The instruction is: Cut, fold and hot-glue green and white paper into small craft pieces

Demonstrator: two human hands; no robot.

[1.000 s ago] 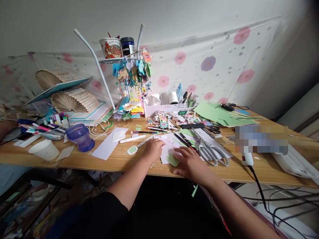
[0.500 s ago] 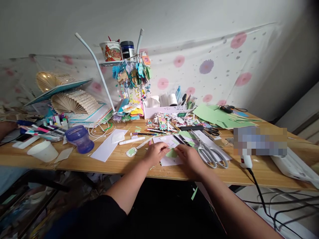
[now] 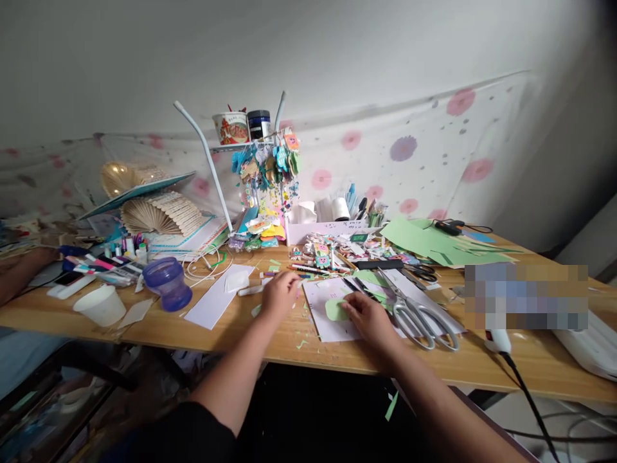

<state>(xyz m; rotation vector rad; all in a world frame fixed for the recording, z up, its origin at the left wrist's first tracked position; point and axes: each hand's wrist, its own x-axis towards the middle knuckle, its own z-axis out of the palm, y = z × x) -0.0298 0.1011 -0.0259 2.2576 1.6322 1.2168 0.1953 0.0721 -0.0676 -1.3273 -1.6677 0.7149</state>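
Observation:
My right hand (image 3: 365,314) lies flat on a white sheet (image 3: 322,323) near the table's front edge, with its fingertips touching a small rounded green paper cutout (image 3: 335,310). To its left, my left hand (image 3: 279,291) sits knuckles-up on the wooden table (image 3: 231,328), fingers curled down next to a white pen (image 3: 249,290) and a small green-and-white paper piece (image 3: 255,310). What is under those fingers is hidden. Large silver scissors (image 3: 420,318) lie just right of my right hand.
A purple cup (image 3: 166,283) and a white cup (image 3: 101,305) stand at the left. Pens, stickers and a white organiser box (image 3: 328,227) crowd the middle back, with green paper sheets (image 3: 434,239) at the right. A glue gun (image 3: 499,339) trails a cord. Another person's arm (image 3: 19,273) rests far left.
My left hand has moved left, off the white sheet, toward the white pen. My right hand has laid the green cutout on the sheet. The view has tilted up slightly.

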